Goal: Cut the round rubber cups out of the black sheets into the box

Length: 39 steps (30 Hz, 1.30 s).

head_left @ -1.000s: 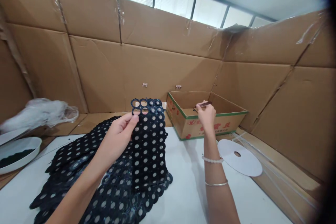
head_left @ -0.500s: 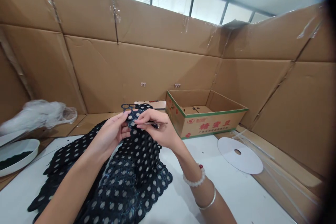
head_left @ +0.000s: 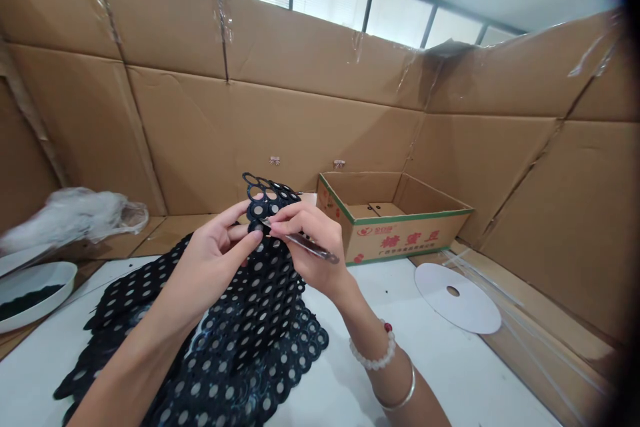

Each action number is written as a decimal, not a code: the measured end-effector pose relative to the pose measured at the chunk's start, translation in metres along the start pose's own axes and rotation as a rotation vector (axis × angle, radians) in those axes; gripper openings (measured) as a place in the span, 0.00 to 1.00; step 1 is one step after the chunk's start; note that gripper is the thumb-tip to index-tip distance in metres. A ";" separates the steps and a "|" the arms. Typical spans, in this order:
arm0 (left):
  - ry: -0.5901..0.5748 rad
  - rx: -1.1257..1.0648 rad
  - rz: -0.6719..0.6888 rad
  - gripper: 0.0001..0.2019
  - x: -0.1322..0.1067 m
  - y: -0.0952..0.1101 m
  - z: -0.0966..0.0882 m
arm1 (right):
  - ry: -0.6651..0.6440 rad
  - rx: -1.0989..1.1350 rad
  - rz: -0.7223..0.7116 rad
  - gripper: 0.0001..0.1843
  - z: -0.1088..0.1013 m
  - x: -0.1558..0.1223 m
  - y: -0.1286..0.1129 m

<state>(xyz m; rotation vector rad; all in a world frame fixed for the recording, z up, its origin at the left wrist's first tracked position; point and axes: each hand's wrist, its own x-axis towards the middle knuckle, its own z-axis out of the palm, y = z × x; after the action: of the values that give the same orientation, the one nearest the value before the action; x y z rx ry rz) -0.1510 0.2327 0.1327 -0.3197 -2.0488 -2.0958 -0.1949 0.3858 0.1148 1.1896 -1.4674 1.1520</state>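
Note:
A black sheet of joined rings (head_left: 265, 280), most filled with pale round discs, hangs from my hands and spreads over the white table top. Its raised upper edge shows several open rings with no disc. My left hand (head_left: 217, 250) pinches this sheet near its top, thumb in front and fingers partly behind it. Slim dark metal tweezers (head_left: 315, 249) are gripped in my right hand (head_left: 313, 233), their tip against the sheet close to my left thumb. The tweezers' tip is partly covered by my fingers.
An open cardboard box (head_left: 400, 232) with a few small dark rings inside stands behind right. A white disc with a centre hole (head_left: 457, 299) lies at right. On the left are a white bowl (head_left: 63, 290) of dark material and clear plastic bags (head_left: 85, 217). Cardboard walls (head_left: 320, 120) surround the table.
The sheet's upper edge has been lifted and turned, showing more open rings. My left thumb has moved down onto its front. The tweezers now slant down to the right.

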 end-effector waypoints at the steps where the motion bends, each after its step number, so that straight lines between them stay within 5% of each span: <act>1: -0.002 0.007 0.015 0.35 -0.001 -0.001 0.001 | 0.020 -0.043 -0.033 0.07 0.002 -0.001 -0.002; 10: -0.080 0.063 0.133 0.36 -0.003 -0.012 0.011 | 0.174 -0.439 -0.242 0.09 0.015 -0.009 -0.002; 17: -0.125 0.087 0.118 0.31 -0.002 -0.011 0.011 | 0.068 -0.285 -0.158 0.07 0.011 -0.011 0.005; 22: -0.141 0.161 0.099 0.26 -0.003 -0.012 0.013 | 0.219 -0.162 0.048 0.08 0.008 -0.007 0.003; 27: -0.120 0.175 0.049 0.22 -0.003 -0.018 0.014 | 0.467 0.050 0.433 0.05 -0.028 0.005 0.023; 30: -0.106 0.098 0.005 0.18 0.000 -0.019 0.011 | 0.708 -0.283 0.489 0.08 -0.071 -0.003 0.057; 31: -0.097 0.062 -0.016 0.17 0.001 -0.019 0.009 | 0.690 -0.480 0.533 0.09 -0.085 -0.009 0.070; 34: -0.055 -0.057 -0.085 0.15 0.005 -0.015 0.006 | 0.564 -0.574 0.635 0.07 -0.113 -0.027 0.104; 39: 0.040 -0.200 -0.156 0.13 0.009 -0.011 0.006 | 0.417 -0.512 0.612 0.10 -0.103 -0.022 0.104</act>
<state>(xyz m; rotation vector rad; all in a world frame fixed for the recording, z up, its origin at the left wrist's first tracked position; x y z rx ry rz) -0.1623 0.2388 0.1245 -0.1487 -1.9014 -2.3856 -0.2858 0.5017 0.0974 0.1273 -1.6917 1.2116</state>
